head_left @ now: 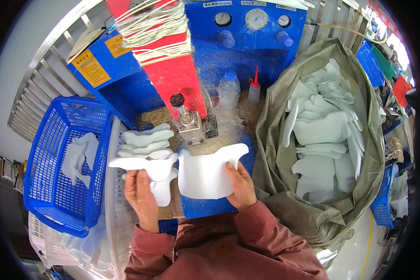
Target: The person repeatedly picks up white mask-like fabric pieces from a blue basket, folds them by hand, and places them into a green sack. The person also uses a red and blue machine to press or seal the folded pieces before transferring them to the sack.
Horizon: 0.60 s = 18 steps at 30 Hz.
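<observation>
1. A white foam piece (pixel 205 175) lies on the blue desk (pixel 205 207) just below the machine's metal press head (pixel 191 127); the right hand (pixel 240 186) grips its 4 o'clock edge, fingers clenched on it.
2. At 9 o'clock, the left hand (pixel 140 196) grasps a second white foam piece (pixel 149 168), touching the first.
3. A stack of white pieces (pixel 147 142) sits at 10 o'clock.
4. A blue basket (pixel 56 186) stands farther at 9 o'clock; a sack of white pieces (pixel 326 140) stands at 3 o'clock.

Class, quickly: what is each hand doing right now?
Left hand: closed on a white foam piece.
Right hand: closed on a larger white foam piece.
</observation>
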Motion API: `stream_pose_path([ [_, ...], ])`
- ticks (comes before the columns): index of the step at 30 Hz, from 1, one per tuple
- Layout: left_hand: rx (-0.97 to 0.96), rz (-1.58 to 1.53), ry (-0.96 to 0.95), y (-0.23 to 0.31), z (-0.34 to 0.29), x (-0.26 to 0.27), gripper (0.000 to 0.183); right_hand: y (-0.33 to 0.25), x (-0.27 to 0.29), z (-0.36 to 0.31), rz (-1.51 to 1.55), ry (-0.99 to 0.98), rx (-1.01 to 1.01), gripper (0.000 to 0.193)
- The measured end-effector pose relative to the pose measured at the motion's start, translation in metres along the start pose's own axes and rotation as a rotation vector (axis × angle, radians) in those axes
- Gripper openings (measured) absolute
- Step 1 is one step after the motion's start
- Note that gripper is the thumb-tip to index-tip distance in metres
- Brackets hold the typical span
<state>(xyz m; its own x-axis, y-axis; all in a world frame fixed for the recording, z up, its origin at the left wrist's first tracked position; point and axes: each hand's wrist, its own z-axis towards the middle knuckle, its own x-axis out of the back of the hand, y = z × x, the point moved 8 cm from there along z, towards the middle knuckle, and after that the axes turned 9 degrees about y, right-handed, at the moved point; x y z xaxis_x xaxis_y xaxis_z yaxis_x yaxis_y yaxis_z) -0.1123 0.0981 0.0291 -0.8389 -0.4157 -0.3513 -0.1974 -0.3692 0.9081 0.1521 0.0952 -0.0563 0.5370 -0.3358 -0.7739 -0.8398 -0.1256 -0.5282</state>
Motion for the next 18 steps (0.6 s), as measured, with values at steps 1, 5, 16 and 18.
stream_pose_path([
  [1,-0.018,0.015,0.037,0.005,0.007,0.010,0.020,-0.004,0.003,0.000,0.000,0.004,0.017,0.025],
  [5,0.053,0.002,0.129,0.011,0.030,0.054,0.020,-0.014,0.018,0.001,-0.018,0.064,0.052,0.023],
  [16,0.669,-0.218,-0.049,-0.051,-0.037,0.055,0.019,-0.009,0.011,0.000,-0.083,0.012,0.096,0.024],
  [18,0.571,-0.050,-0.028,-0.056,-0.033,0.060,0.026,-0.008,0.008,-0.001,-0.077,-0.020,0.102,0.025],
])
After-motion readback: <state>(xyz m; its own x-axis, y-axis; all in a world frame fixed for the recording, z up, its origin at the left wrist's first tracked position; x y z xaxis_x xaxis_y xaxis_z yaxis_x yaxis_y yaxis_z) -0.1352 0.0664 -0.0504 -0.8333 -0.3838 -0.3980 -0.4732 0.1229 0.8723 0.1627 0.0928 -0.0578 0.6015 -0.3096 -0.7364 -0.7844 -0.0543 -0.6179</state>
